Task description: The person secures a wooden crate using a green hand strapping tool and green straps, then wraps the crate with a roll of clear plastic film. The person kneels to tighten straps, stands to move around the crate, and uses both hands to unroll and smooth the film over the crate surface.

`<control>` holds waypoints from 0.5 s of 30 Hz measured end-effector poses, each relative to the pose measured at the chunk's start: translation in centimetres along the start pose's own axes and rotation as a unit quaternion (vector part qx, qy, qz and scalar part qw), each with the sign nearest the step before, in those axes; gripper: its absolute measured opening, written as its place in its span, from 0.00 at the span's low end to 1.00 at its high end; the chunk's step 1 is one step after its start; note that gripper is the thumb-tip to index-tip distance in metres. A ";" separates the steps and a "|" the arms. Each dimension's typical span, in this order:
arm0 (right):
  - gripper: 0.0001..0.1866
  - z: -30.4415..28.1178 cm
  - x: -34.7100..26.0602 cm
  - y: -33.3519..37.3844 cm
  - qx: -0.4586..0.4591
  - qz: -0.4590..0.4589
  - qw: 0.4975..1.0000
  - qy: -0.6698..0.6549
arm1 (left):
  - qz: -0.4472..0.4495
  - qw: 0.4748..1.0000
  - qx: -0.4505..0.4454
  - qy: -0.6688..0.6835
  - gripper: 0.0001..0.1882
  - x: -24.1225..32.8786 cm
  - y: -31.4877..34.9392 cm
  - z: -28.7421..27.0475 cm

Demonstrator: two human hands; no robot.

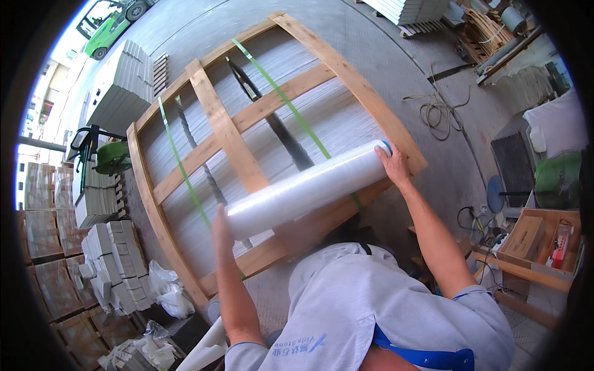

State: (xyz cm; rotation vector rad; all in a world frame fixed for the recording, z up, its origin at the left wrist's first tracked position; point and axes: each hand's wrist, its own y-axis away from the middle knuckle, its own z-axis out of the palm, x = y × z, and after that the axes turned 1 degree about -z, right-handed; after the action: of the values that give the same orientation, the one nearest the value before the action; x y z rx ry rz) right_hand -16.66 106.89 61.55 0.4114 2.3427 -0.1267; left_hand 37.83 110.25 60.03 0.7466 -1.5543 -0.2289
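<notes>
A wide roll of clear stretch film (306, 185) lies across in front of my body, held by its two ends. My left hand (221, 227) grips the left end; its fingers are partly hidden and a little blurred. At the blue-edged right end, my right hand (394, 163) is closed round the roll. Beyond and beneath the roll stands a large wooden crate (213, 111) of light planks. Green straps (281, 96) run over it, and dark strips cross its film-wrapped contents. Loose film seems to hang below the roll, too blurred to be sure.
Stacks of pale slabs (120, 80) and wrapped cartons (52, 235) line the left, with white plastic bags (168, 289) nearby. A green forklift (108, 31) stands far left. A coiled rope (440, 117) lies on the floor to the right, beyond a wooden tool box (544, 272).
</notes>
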 end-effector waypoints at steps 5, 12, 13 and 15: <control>0.34 0.8 -2.4 -1.8 0.003 0.096 0.993 0.069 | -0.039 0.998 -0.010 0.054 0.30 1.6 -1.8 0.9; 0.32 1.3 -1.6 0.0 0.060 0.080 0.995 -0.024 | 0.010 0.999 -0.039 0.013 0.24 1.4 1.5 -0.1; 0.32 1.0 -1.2 1.2 0.081 0.058 0.993 -0.061 | 0.024 0.997 -0.059 0.051 0.22 0.9 2.5 -0.1; 0.30 0.4 -0.3 3.8 0.086 0.055 0.982 -0.160 | 0.105 0.993 -0.045 0.038 0.20 -0.8 5.6 -0.8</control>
State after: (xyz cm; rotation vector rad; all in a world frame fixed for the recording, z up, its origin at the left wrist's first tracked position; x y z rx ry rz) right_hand -14.94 110.34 61.57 0.5610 1.9953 -0.3188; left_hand 36.76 115.21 62.63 0.5109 -1.5268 -0.1117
